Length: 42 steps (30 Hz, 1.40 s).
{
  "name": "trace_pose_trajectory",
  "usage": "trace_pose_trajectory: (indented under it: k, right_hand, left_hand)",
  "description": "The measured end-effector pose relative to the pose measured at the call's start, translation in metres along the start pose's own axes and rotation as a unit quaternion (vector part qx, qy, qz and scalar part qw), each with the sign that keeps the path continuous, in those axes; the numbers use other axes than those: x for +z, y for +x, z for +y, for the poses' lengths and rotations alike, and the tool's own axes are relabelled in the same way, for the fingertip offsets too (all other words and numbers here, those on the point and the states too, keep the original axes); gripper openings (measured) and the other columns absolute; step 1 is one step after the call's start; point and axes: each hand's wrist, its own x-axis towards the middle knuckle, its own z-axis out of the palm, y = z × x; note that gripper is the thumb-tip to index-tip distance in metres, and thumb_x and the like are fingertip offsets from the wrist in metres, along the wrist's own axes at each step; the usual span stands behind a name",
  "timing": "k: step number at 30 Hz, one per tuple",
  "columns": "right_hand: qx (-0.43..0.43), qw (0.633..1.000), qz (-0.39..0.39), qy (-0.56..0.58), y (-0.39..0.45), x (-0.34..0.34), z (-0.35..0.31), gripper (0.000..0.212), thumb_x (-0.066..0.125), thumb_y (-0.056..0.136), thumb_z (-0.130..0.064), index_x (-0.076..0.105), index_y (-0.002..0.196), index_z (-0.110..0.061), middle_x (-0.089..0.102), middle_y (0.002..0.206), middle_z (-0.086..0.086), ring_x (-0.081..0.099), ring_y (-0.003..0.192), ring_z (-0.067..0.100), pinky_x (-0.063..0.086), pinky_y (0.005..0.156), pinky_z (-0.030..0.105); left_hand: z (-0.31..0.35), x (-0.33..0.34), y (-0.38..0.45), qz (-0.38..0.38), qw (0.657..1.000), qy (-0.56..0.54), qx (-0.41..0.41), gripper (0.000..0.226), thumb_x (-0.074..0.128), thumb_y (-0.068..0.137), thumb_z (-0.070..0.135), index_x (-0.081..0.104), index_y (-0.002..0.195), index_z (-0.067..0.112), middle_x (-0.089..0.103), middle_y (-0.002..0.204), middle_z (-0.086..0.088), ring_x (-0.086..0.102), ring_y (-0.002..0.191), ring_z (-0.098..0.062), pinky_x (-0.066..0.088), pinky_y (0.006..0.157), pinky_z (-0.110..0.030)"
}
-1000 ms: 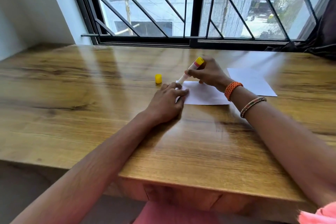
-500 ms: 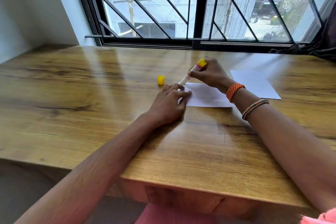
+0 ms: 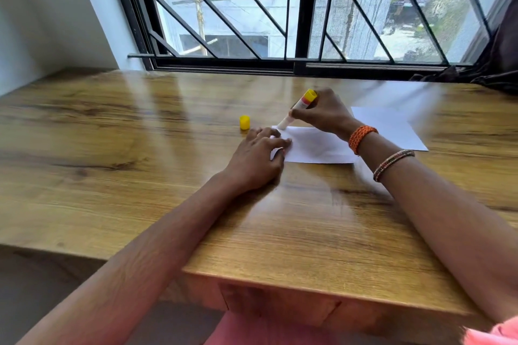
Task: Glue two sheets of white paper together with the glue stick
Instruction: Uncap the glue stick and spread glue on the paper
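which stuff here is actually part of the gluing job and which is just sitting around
In use:
- white-bodied glue stick with yellow end, gripped by the right hand, tip on the near sheet
- near white paper sheet, pressed flat by the left hand
- second white paper sheet, waiting to the right
- small yellow plastic cap, standing off the stick

Just there:
- wooden table
- black barred window

Probably a room in a home: a wooden table (image 3: 112, 148) against a far barred window (image 3: 280, 8), dark curtain (image 3: 501, 50) far right.
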Motion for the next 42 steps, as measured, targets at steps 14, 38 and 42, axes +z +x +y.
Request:
trace_pose_trajectory:
  k: [14,38,42]
  right_hand:
    - [0.013,0.998,0.001,-0.056,-0.003,-0.021,0.007,0.022,0.073,0.070,-0.018,0.067,0.075,0.002,0.055,0.061,0.004,0.044,0.055,0.012,0.037,0.051,0.027]
    - [0.068,0.993,0.057,-0.081,-0.033,-0.061,0.025,0.024,0.073,0.071,-0.023,0.070,0.076,0.000,0.068,0.077,0.021,0.054,0.066,0.021,0.048,0.061,0.039]
    - [0.081,0.988,0.079,-0.109,-0.039,-0.068,0.028,0.025,0.072,0.071,-0.028,0.070,0.074,-0.003,0.069,0.077,0.018,0.057,0.071,0.023,0.053,0.071,0.047]
  left_hand:
    - [0.000,0.002,0.000,0.006,1.000,-0.011,-0.007,0.036,0.046,0.092,0.018,0.057,0.127,0.020,0.051,0.133,-0.001,0.037,0.127,-0.022,0.023,0.107,-0.026]
    - [0.000,0.004,0.000,0.002,1.000,-0.015,-0.012,0.036,0.045,0.092,0.017,0.056,0.125,0.021,0.052,0.131,-0.002,0.037,0.128,-0.024,0.026,0.108,-0.030]
    - [0.000,0.004,0.000,0.001,1.000,-0.011,-0.011,0.036,0.045,0.092,0.017,0.056,0.125,0.021,0.052,0.131,-0.001,0.038,0.127,-0.025,0.026,0.108,-0.030]
